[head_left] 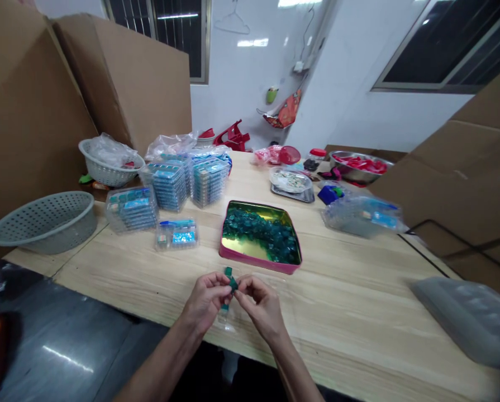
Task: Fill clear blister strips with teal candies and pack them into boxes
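Close to the table's front edge, my left hand [206,298] and my right hand [261,306] meet at the fingertips. Both are closed on a small dark green piece [233,284], whose exact kind I cannot make out. Just behind the fingers lies another green piece [228,271], and one more [225,307] shows below them. These rest at a clear plastic tray [228,324], mostly hidden by my hands. Beyond my hands stands a pink-rimmed tin [258,261] with a gold inside, holding many translucent dark green pieces [270,231].
A filled clear plastic pack [177,234] lies left of the tin, with stacked packs [166,184] behind. Two grey baskets [44,223] [111,167] stand far left. On the right are a metal tray [294,192], a bagged pack [365,215], a steel bowl [358,167] and grey plastic trays [471,318].
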